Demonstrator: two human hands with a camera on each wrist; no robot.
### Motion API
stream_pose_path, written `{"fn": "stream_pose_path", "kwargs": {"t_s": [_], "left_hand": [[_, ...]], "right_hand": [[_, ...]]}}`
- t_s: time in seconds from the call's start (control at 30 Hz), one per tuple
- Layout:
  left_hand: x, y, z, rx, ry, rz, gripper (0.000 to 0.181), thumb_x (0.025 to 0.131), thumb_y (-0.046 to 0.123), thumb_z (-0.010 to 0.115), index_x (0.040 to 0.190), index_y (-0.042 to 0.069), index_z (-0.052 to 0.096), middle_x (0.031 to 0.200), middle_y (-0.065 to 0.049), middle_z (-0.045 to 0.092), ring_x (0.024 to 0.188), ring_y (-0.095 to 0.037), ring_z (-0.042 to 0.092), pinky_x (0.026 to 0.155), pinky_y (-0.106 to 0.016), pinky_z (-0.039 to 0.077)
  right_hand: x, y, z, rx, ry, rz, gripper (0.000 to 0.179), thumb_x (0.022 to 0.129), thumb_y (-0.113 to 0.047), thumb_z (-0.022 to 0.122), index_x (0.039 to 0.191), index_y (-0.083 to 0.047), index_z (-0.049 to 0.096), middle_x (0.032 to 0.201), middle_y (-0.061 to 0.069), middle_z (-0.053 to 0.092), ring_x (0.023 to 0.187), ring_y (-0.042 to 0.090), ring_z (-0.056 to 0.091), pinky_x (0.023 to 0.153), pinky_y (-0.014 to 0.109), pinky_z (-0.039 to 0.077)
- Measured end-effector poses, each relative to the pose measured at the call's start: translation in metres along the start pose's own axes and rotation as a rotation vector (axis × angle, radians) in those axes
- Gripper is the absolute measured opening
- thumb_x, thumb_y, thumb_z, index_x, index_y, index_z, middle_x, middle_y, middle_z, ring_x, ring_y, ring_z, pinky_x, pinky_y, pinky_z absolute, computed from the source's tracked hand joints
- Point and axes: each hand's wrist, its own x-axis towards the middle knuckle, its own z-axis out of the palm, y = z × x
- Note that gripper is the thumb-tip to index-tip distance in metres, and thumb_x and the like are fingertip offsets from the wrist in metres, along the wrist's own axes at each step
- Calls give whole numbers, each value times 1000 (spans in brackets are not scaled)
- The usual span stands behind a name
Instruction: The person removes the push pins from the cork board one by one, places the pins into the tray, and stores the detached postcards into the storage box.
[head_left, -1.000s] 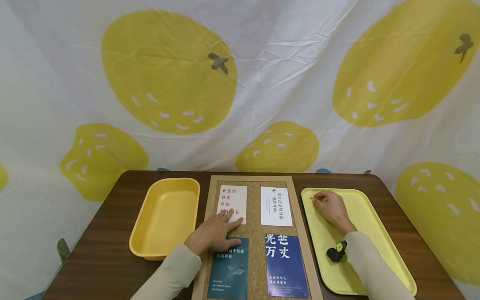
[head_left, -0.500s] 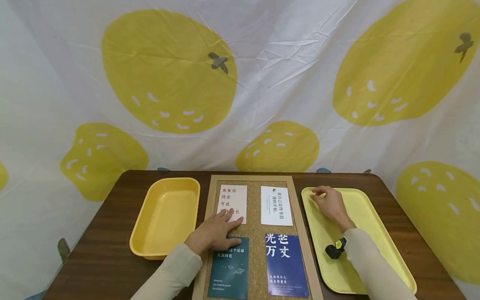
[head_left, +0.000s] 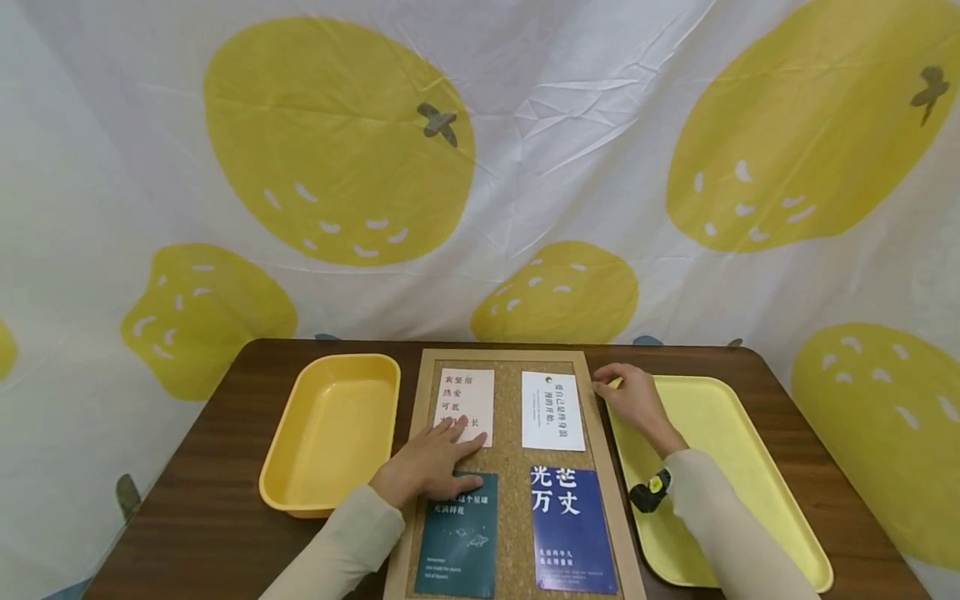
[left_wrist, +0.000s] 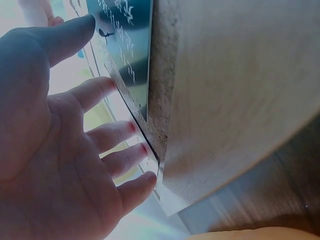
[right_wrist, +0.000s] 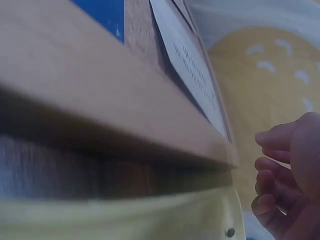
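Observation:
A wood-framed cork board [head_left: 513, 500] bears a pink card [head_left: 477, 392], a white card [head_left: 546, 421], a green card [head_left: 459, 542] and a blue card [head_left: 573, 542]. My left hand [head_left: 423, 468] lies with spread fingers over the lower pink card, its thumb on the top of the green card. The left wrist view shows that palm and the thumb beside the green card [left_wrist: 125, 60]. My right hand [head_left: 637, 402] pinches a small pale thing, its kind too small to tell, by the board's right frame, level with the white card. In the right wrist view its fingers [right_wrist: 272, 185] are curled.
To the board's right lies a light yellow tray [head_left: 750, 483], with a small dark spot [right_wrist: 230, 232] at its corner. An orange-yellow basin [head_left: 337, 433] stands on the left. Both are on a dark wooden table [head_left: 202, 500], before a lemon-patterned curtain [head_left: 510, 183].
My right hand has moved left from the tray's far left corner to the edge of the board's frame. The left hand has stayed in place on the cards.

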Motion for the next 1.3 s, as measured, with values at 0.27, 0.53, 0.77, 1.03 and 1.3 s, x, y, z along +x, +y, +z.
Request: {"fn": "stream_pose_path", "kwargs": {"t_s": [0.27, 0.53, 0.77, 1.03, 1.3], "left_hand": [[0, 0, 0, 1, -3, -7, 68, 94, 54, 58, 153, 25, 40, 162, -11, 28, 150, -32, 23, 121, -49, 21], [0, 2, 0, 7, 4, -10, 68, 94, 54, 59, 152, 25, 41, 161, -11, 29, 150, -32, 25, 121, -49, 22], [-1, 2, 1, 11, 4, -5, 68, 94, 54, 58, 153, 25, 41, 161, -11, 30, 149, -32, 25, 120, -50, 22], [-1, 1, 1, 22, 6, -7, 68, 94, 55, 57, 153, 26, 40, 162, -10, 29, 150, -31, 25, 121, -50, 20], [0, 1, 2, 27, 9, 0, 67, 95, 54, 58, 153, 26, 41, 161, -10, 30, 149, -32, 25, 121, -50, 21]], "right_hand": [[2, -19, 11, 41, -39, -14, 19, 89, -8, 71, 105, 2, 72, 88, 11, 67, 76, 23, 56, 64, 32, 46], [5, -34, 26, 47, -92, 1, 20, 90, -12, 71, 107, -1, 73, 93, 10, 69, 76, 21, 55, 62, 29, 43], [8, -47, 40, 82, -148, -33, 21, 90, -14, 72, 107, -3, 73, 93, 9, 70, 72, 19, 55, 62, 28, 44], [14, -63, 55, 90, -253, -74, 21, 91, -15, 72, 109, -5, 72, 96, 6, 70, 76, 17, 56, 64, 28, 48], [17, -81, 64, 133, -323, -79, 26, 90, -11, 71, 113, 0, 70, 100, 10, 70, 74, 16, 57, 61, 27, 47]]}}
